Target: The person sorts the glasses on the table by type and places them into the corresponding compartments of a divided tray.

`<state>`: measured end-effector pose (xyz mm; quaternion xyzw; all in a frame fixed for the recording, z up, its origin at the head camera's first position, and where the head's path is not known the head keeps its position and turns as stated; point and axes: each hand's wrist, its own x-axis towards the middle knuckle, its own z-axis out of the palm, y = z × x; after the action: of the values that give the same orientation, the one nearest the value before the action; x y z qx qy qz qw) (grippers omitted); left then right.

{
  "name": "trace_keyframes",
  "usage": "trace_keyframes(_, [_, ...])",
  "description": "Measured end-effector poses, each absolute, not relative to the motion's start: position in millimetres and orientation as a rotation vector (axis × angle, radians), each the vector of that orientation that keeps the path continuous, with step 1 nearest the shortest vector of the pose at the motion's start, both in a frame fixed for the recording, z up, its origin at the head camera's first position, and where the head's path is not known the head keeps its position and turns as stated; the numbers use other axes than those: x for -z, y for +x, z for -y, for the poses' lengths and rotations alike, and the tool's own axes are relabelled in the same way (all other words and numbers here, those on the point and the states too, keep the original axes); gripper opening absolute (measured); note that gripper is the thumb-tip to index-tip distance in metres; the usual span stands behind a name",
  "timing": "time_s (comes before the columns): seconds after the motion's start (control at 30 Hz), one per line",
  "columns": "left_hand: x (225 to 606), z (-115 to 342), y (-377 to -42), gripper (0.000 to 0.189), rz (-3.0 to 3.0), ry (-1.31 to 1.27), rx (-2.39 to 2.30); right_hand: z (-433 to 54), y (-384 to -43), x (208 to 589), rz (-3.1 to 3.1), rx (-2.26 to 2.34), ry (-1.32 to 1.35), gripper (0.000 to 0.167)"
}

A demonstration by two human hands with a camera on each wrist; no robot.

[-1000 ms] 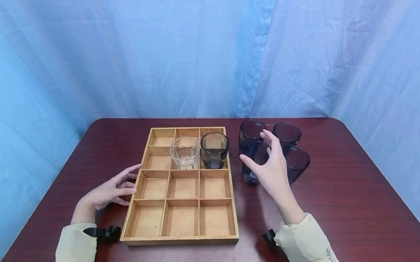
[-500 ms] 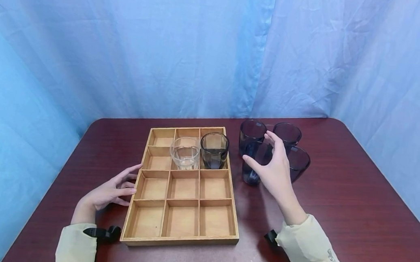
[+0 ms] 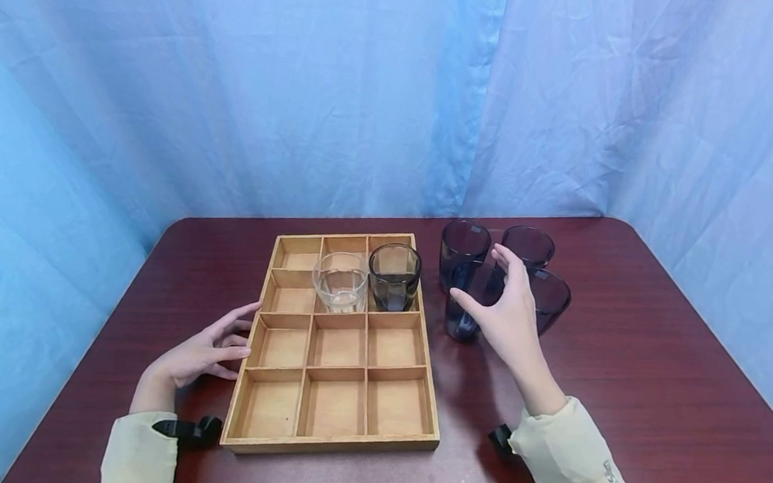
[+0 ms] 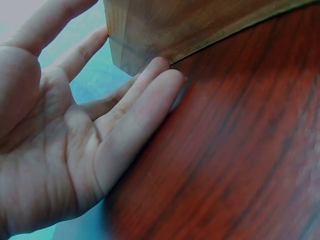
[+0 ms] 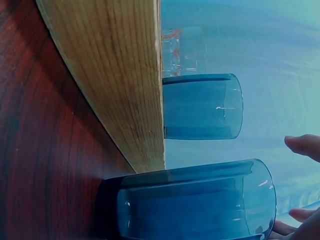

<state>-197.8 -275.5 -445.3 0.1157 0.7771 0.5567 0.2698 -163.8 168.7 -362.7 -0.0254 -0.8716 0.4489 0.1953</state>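
My right hand (image 3: pixel 512 318) hovers at the top of the nearest dark tinted glass (image 3: pixel 476 279), thumb and fingers spread to either side. In the right wrist view, that glass (image 5: pixel 200 200) stands on the table; the thumb (image 5: pixel 302 145) is apart from its rim, while other fingertips are right at it. On the left, my left hand (image 3: pixel 200 352) touches the side of the divided wooden tray (image 3: pixel 332 443) with extended fingers, seen close up by the left wrist camera. A clear glass (image 3: pixel 341 283) and a dark glass (image 3: pixel 394 276) stand in the tray's second row from the back.
Several more dark glasses cluster right of the tray: one at the back left (image 3: pixel 461 250), another at the back right (image 3: pixel 528 244), and one behind the right hand (image 3: pixel 549 294). Blue curtains (image 3: pixel 370 91) hang behind the dark red table (image 3: pixel 654 365).
My right hand has shifted slightly to the right over the nearest dark glass, keeping its fingers spread. The left hand, tray and glasses have stayed put.
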Motion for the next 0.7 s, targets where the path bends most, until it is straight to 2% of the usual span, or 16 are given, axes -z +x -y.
trace_keyframes(0.7, [447.4, 274.7, -198.3, 0.079, -2.104, 0.290, -1.493, -166.6, -161.8, 367.0, 2.566, -1.172, -0.062, 0.083])
